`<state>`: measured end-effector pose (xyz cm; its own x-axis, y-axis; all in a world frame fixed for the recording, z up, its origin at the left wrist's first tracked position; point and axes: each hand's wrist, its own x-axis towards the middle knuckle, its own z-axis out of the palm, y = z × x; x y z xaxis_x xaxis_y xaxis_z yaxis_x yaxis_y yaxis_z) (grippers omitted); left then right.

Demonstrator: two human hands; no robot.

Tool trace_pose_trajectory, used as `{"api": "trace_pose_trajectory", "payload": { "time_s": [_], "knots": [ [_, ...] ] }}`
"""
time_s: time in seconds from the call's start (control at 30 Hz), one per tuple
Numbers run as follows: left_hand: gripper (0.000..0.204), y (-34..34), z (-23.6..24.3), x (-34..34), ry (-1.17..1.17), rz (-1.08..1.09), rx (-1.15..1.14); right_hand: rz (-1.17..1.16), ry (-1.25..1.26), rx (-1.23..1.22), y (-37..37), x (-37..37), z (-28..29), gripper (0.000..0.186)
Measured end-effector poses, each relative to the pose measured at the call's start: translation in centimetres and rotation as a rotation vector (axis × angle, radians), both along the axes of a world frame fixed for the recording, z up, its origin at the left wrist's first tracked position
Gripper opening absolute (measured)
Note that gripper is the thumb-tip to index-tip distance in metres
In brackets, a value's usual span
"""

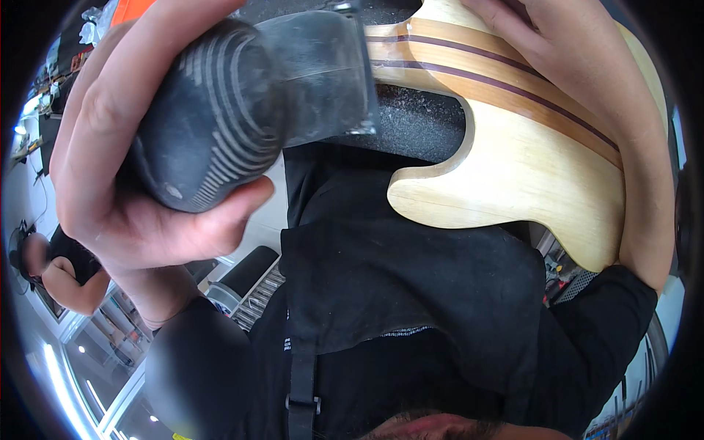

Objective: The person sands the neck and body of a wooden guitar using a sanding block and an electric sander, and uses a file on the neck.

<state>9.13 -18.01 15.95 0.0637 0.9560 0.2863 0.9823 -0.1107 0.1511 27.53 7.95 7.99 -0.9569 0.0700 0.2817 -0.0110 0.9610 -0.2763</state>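
Power tool (271, 95) is sitting deep in the left grip (150, 220), which is grasping its rounded body, fingers wrapping over the far side and thumb curling beneath. Its squared end is pointing right, overlapping the neck section (389, 51) of a guitar body (499, 169) in this view; whether the two are touching, I cannot tell. The guitar body is lying to the right of the tool, its curved horn facing the wearer's apron (411, 279). The right grip (561, 37) is resting over the upper part of the wood, the forearm bending around its right side; the fingertips are running out of view, so I cannot tell whether it is clenching or lying loose.

Below the left wrist, a rack (257, 297) is holding a row of silvery pieces too small to identify. A crumpled clear plastic bag (92, 29) is showing at upper left, its contents unreadable.

The tool is showing matte black casing with raised, pale-scuffed ridges. The guitar body is displaying smooth blond wood, rounded edges and brown bands with thin dark stripes. Pale dust is speckling the dark table (422, 125) beneath. Another person (73, 282) is appearing at far left.
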Motion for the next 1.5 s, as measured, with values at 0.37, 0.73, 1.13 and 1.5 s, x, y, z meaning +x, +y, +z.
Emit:
{"api": "trace_pose_trajectory", "payload": {
  "time_s": [0.37, 0.73, 1.13, 1.5],
  "knots": [
    [0.086, -0.9, -0.2, 2.4, 0.104, -0.095, -0.059, 0.037, 0.046, 0.014, -0.1, 0.4, 0.1, 0.018],
    [0.077, -2.3, -2.0, 4.9, 0.107, 0.044, 0.042, 0.011, 0.023, 0.043, -0.7, 0.4, 0.2, 0.019],
    [0.08, -2.5, -2.3, 5.7, 0.165, 0.094, 0.046, 0.044, 0.064, 0.046, 0.1, 0.4, -0.7, 0.019],
    [0.082, -2.7, -3.1, 6.0, 0.15, 0.091, 0.107, 0.019, -0.122, -0.016, 1.0, -0.4, 0.1, 0.019]
  ]
}}
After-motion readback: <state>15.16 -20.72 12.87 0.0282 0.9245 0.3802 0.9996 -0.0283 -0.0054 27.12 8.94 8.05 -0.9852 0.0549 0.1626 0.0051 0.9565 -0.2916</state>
